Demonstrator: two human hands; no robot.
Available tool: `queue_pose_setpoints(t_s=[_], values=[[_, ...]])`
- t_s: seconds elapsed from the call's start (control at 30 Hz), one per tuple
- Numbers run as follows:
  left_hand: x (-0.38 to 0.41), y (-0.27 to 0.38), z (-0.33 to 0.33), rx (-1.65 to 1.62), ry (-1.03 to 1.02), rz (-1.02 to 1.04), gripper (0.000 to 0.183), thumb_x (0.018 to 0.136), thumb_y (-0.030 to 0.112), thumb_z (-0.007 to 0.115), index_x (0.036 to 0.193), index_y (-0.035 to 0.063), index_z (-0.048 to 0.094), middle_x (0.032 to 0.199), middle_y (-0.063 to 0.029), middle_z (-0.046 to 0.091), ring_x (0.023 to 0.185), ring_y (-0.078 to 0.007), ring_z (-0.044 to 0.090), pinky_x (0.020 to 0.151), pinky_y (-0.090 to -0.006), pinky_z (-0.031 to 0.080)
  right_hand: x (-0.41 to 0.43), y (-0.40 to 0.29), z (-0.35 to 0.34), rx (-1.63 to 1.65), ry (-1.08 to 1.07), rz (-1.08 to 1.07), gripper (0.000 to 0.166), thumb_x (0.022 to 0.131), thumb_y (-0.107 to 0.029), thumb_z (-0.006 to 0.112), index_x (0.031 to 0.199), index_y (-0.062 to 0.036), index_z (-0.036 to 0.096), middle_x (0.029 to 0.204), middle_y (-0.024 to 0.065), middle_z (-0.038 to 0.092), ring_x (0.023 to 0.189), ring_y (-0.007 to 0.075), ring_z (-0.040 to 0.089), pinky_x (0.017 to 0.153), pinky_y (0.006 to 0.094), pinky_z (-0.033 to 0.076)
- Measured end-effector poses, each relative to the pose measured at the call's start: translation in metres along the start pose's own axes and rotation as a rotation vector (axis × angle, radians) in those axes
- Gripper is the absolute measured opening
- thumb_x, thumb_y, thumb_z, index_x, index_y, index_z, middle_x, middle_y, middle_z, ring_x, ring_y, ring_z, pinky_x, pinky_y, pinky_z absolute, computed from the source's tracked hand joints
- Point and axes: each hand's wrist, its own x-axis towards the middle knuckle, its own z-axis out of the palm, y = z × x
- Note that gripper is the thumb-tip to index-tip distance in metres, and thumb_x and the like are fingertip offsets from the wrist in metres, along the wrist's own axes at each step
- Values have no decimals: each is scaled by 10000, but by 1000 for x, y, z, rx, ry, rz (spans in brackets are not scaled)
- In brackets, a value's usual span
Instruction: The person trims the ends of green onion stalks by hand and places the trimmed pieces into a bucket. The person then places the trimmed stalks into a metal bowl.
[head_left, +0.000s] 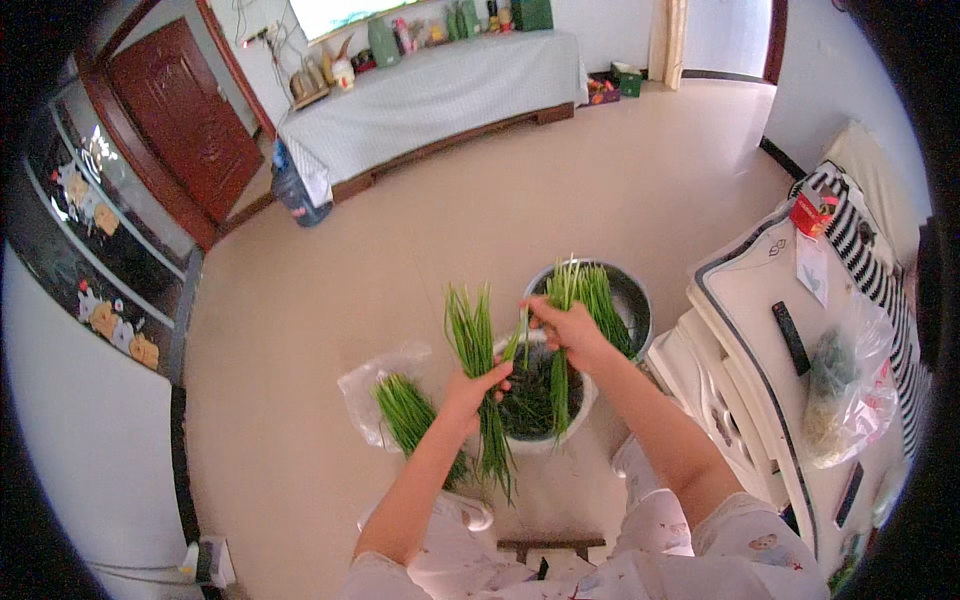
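A loose bunch of long green garlic chives (471, 337) is gripped in my left hand (474, 394), its leaf ends hanging downward. My right hand (574, 334) holds a smaller bunch of chives (559, 390), with thumb and fingertips pinched near a thin strand between the hands. Below both hands stands a white bucket (589, 401) with dark green scraps inside. Just beyond it, a metal basin (641, 300) contains a bundle of chives (604, 307) leaning on its side. Left of my left forearm, another pile of chives (409, 412) lies on a clear plastic bag (356, 397).
To the right is a cream sofa (739, 300) bearing a remote control (791, 337), a red box (814, 210) and a plastic bag of vegetables (851, 382). A water jug (296, 187) stands beside a cloth-covered cabinet (442, 97). Part of a small stool (551, 544) shows between my legs.
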Motion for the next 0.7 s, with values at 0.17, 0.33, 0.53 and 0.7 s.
queue_pose_setpoints(t_s=[0.17,0.33,0.53,0.7], values=[[0,6,-8,-143,-114,-145,294,804,171,690,1018,11,567,858,-34,594,691,-99,533,509,-222,405,0,-13,0,170,-100,15,204,800,-213,674,886,-30,648,657,-44,499,466,47,339,438,224,246],[9,1,-11,-357,-282,-270,323,819,182,672,1053,-7,554,865,-36,573,632,-81,477,469,-179,371,2,-14,-9,288,-47,42,163,852,-172,612,913,-21,612,682,-16,502,421,44,300,444,211,250],[7,-3,-11,-350,-226,-249,287,826,163,660,1032,-8,558,863,-37,563,619,-77,468,446,-172,357,19,-21,-36,324,48,-121,201,862,-233,587,801,-42,585,525,-3,448,377,82,282,408,254,270],[-1,6,-4,-317,-111,-153,246,831,164,650,1002,6,571,823,-34,569,599,-78,474,439,-167,359,15,-9,-16,200,57,87,318,886,-343,560,811,-36,595,541,-1,429,396,91,291,413,263,269]])
